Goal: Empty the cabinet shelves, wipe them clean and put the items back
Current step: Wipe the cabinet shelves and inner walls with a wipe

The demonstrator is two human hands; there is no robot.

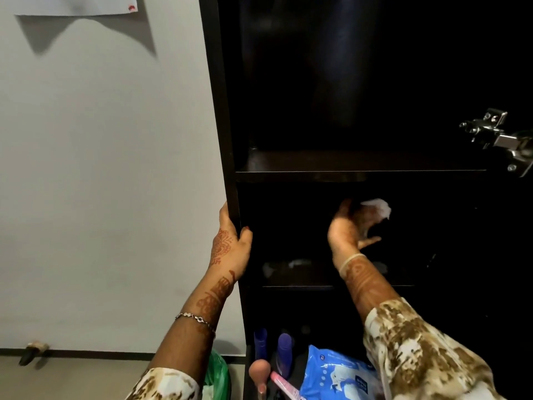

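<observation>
A tall dark cabinet [225, 134] stands open in front of me. My left hand [232, 245] grips its left side panel at the height of the middle compartment. Inside that compartment my right hand [350, 226] holds a crumpled white wipe [377, 206] up against the dark interior. The upper shelf [360, 164] is bare. On the shelf below my hands lies something pale [288, 265], too dim to identify. At the bottom sit two blue-purple bottles [284, 352], a pink item [259, 369] and a blue wipes pack [340, 376].
A metal door hinge [499, 137] juts out at the right edge. A white wall [101, 183] lies to the left with a paper sheet [78, 5] pinned at the top. A green bag [217, 376] sits on the floor by the cabinet.
</observation>
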